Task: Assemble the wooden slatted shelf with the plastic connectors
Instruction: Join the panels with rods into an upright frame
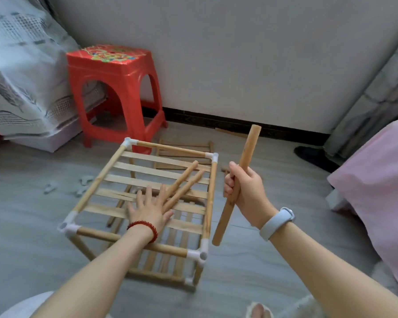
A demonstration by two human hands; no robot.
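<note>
Beside shelf (145, 180), dowel (237, 184) within right hand (244, 187).

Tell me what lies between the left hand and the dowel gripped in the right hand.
In the head view, between the left hand and the held dowel lie two loose dowels resting on the shelf's slats, then the shelf's right side rail.

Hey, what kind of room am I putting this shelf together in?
Most likely a bedroom at home. A bed with a patterned grey bedspread stands at the left, pink bedding lies at the right, and a red plastic stool sits by the wall on the grey floor.
</note>
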